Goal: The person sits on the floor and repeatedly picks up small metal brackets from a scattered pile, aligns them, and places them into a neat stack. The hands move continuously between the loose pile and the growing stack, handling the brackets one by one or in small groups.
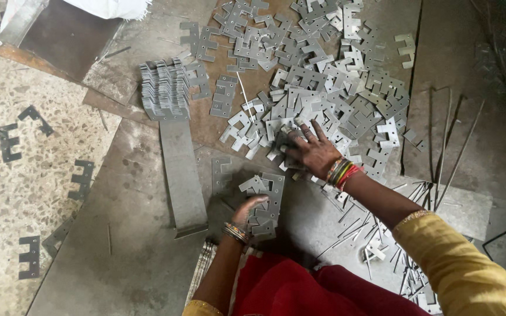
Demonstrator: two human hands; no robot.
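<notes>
My right hand (311, 149) lies flat, fingers spread, on the near edge of the loose heap of E-shaped steel plates (323, 88), which spreads away and up from it. My left hand (246, 212), nearer me, rests loosely curled on the small plate stack (267, 199), long axis running toward the heap.

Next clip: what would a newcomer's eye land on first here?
A big heap of grey E-shaped metal plates spreads across the upper middle of the floor. The right hand, with bright bangles at the wrist, presses into its near edge, while the left hand rests on a small gathered stack. A neat upright row of plates stands at the left.
</notes>
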